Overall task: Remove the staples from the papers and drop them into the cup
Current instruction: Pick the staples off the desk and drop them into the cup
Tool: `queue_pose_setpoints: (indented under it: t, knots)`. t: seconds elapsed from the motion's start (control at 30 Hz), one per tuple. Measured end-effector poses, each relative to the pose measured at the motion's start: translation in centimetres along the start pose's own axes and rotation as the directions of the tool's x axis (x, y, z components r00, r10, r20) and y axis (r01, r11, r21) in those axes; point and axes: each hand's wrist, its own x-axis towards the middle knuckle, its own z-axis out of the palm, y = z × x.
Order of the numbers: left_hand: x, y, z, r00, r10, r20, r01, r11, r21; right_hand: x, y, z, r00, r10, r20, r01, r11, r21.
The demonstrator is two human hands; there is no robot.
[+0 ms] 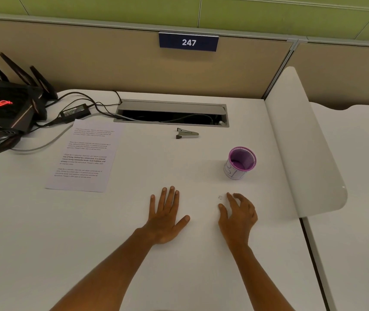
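A printed sheet of paper (87,153) lies flat on the white desk at the left. A small metal staple remover (187,133) rests near the cable slot. A purple-lined cup (240,162) stands upright at the right. My left hand (165,217) lies flat on the desk, palm down, fingers spread. My right hand (238,215) hovers with curled fingers just below the cup, its fingertips beside tiny pale specks, perhaps staples (221,197), on the desk. Neither hand holds anything that I can see.
A black router (6,108) with antennas and a power brick (74,112) with cables sit at the back left. An open cable slot (171,114) runs along the back. A white curved divider (302,140) bounds the desk on the right.
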Motion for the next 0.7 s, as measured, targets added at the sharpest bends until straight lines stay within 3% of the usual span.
queue_pose_setpoints:
  t: [0.13, 0.7]
  knots:
    - [0.0, 0.0, -0.1, 1.0, -0.001, 0.014, 0.001, 1.0, 0.006, 1.0, 0.1, 0.1, 0.999, 0.01, -0.054, -0.006, 0.997, 0.077]
    - [0.3, -0.3, 0.3, 1.0, 0.005, 0.03, -0.004, 1.0, -0.02, 3.3, -0.7, 0.1, 0.995, -0.078, -0.061, 0.083, 0.993, 0.089]
